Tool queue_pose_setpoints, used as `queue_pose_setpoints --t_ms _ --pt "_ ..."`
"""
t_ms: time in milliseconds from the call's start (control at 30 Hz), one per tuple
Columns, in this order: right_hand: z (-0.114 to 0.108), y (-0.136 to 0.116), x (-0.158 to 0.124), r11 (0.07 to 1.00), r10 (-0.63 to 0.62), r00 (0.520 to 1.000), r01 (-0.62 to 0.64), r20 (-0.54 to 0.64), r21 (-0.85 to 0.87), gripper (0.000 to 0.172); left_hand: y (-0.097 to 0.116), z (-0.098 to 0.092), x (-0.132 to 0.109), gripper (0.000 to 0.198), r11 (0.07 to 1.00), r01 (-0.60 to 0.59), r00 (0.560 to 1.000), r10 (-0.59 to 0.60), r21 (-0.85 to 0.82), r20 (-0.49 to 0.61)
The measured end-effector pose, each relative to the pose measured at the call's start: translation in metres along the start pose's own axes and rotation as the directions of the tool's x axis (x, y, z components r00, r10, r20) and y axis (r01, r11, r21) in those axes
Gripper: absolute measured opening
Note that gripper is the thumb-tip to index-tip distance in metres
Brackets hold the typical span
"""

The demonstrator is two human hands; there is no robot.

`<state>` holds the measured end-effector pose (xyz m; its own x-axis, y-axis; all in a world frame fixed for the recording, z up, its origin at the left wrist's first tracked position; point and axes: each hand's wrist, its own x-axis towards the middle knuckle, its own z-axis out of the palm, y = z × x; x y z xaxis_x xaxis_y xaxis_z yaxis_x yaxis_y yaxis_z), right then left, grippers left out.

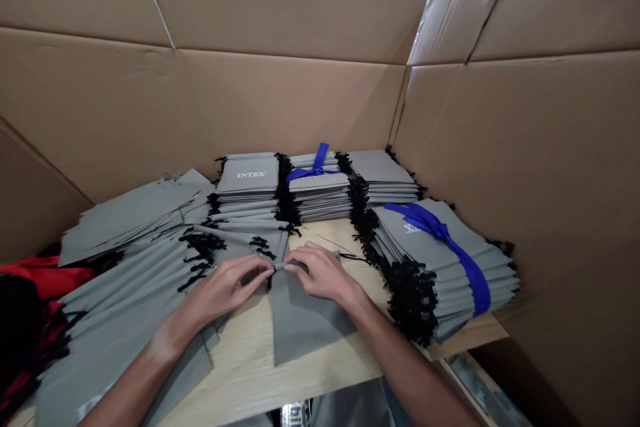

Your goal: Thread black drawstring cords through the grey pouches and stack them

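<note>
Forearms (pixel 400 360) cross the desk (pixel 245 367); left grip (pixel 235 283) and right grip (pixel 320 273) pinch the far hem of a flat grey pouch (pixel 305 327), its length pointing away.

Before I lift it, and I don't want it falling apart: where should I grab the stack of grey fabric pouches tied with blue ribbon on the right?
Probably clamp top and bottom across the blue ribbon, which binds the stack of grey fabric pouches mid-length. Come from the near, open end: the brown cardboard wall crowds the right, and loose black cords fringe the left.
</note>
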<state>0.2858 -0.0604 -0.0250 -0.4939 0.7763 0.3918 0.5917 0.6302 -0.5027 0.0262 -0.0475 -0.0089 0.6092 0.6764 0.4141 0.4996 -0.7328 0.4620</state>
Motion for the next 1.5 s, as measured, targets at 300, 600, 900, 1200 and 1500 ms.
queue_pose_setpoints --t_ms 300,600,900,1200,1500 --pt "-0.002 0.000 -0.001 0.998 0.058 0.998 -0.058 0.017 0.029 0.015 0.001 0.002 -0.003 0.025 0.988 -0.099 0.995 0.100 0.122 -0.002" --pt "-0.006 0.000 -0.001 0.991 0.131 0.990 -0.131 0.044 0.005 0.016 -0.010 -0.008 -0.006 0.026 0.994 0.012 0.999 -0.008 0.105 -0.037" --pt "0.005 -0.002 0.000 0.996 0.077 0.997 -0.077 0.015 0.036 0.017 -0.006 0.016 0.007 0.033 0.928 0.209 0.967 -0.243 -0.310 -0.072" --pt "-0.004 0.010 0.001 0.942 0.233 0.964 -0.191 -0.128 0.278 0.025 -0.021 0.011 0.013 0.050 0.836 0.338 0.852 -0.467 -0.432 -0.237" --pt "-0.009 0.043 0.003 0.636 0.401 0.912 -0.346 0.088 0.690 0.042 -0.043 -0.015 0.008 0.062 0.852 0.353 0.753 -0.504 -0.387 -0.423"
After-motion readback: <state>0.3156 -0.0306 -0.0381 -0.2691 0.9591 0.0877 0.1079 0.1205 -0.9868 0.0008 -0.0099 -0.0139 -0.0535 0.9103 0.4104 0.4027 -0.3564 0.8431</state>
